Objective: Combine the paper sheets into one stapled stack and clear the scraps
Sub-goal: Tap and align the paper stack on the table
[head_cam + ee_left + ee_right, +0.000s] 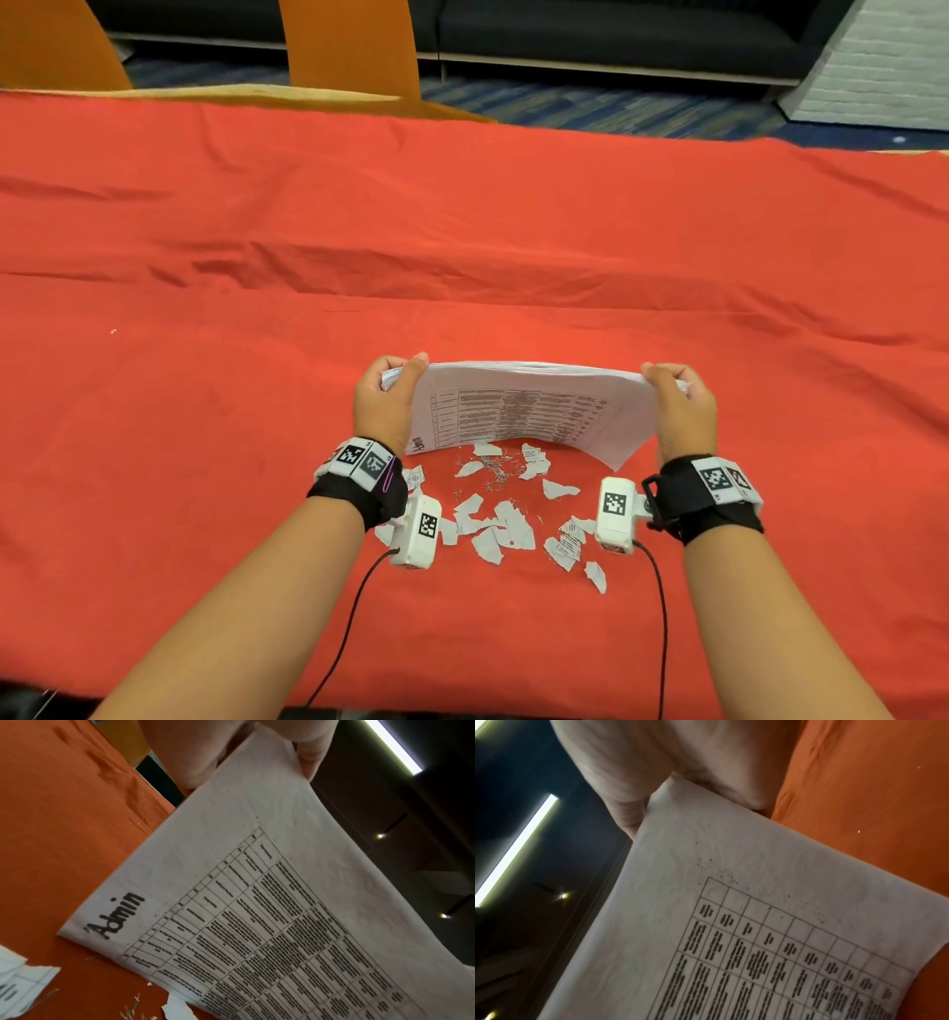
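Note:
A stack of white printed sheets [524, 411] stands on its lower edge on the red cloth, tilted toward me, its front page showing a table and the word "Admin" [118, 914]. My left hand [390, 398] grips the stack's upper left corner, thumb in front [308, 752]. My right hand [678, 403] grips the upper right corner [680, 780]. Torn paper scraps [503, 524] and a small heap of loose staples [495, 470] lie on the cloth just in front of the stack, between my wrists.
The red cloth [462, 231] covers the whole table, wrinkled across the middle. Two orange chair backs [354, 46] stand beyond the far edge, with a dark sofa [616, 31] behind them. Cables run from both wrist cameras toward me.

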`<action>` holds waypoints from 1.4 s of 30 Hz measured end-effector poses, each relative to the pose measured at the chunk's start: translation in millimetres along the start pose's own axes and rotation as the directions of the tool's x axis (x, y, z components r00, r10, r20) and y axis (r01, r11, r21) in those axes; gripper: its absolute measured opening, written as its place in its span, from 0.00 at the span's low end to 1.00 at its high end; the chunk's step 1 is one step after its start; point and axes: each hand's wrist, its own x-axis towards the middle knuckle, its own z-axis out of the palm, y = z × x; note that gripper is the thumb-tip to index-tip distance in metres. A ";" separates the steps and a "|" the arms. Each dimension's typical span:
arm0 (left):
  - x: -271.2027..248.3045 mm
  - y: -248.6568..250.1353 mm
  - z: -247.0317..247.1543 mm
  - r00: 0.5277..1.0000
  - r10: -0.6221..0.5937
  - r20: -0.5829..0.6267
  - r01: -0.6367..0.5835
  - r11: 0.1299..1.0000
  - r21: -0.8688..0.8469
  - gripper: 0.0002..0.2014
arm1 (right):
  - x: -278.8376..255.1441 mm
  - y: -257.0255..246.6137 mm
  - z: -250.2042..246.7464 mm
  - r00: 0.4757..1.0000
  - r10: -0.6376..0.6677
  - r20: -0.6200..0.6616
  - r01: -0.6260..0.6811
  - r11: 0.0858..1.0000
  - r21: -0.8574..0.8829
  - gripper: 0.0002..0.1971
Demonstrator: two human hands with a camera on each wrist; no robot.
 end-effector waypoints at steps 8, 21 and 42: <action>0.7 0.2 -0.7 0.999 -0.007 0.033 0.007 1.000 -0.009 0.14 | 0.1 1.5 4.0 0.999 -0.013 -0.042 0.015 0.999 0.041 0.09; 1.1 0.9 0.6 0.999 -0.018 0.047 0.019 0.999 -0.028 0.18 | 4.2 9.1 1.6 1.000 0.023 -0.018 -0.021 0.996 0.086 0.16; 3.6 -12.1 4.1 0.996 -0.073 0.057 0.074 0.997 -0.011 0.15 | 6.7 31.3 -2.8 0.967 0.051 0.250 -0.051 0.999 -0.010 0.30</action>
